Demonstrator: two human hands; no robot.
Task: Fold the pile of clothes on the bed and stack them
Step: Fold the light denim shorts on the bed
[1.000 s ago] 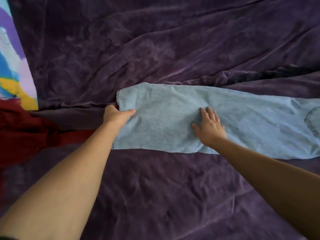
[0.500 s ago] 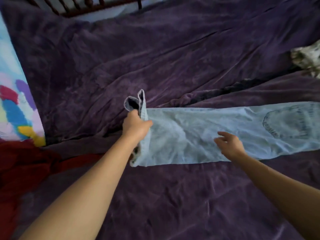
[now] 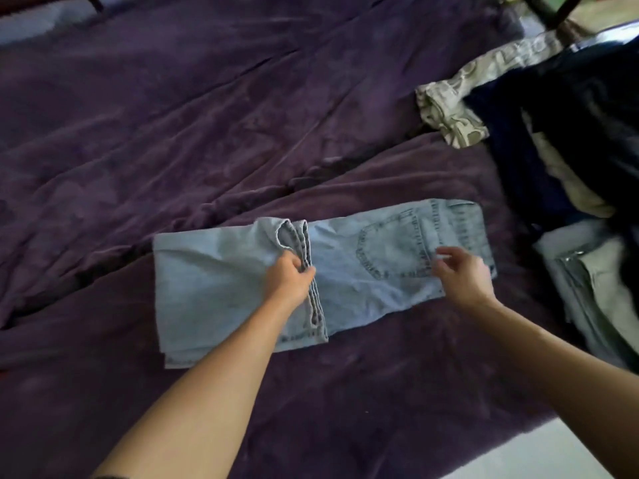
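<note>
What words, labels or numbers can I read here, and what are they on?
No readable text anywhere.
The light blue jeans: only stitching on the back pocket, no legible tag.
The patterned cloth: a print, no letters.
The clothes pile at the right: too blurred to tell.

Pale blue denim jeans [image 3: 363, 267], deep purple blanket [image 3: 173, 115], beige patterned cloth [image 3: 449, 108], navy garment [image 3: 553, 115]

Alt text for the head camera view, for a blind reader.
A left hand grips the hems of light blue denim jeans, folded over on a purple velvety bedspread. The right hand is by the waistband; a pile of clothes lies at right.
</note>
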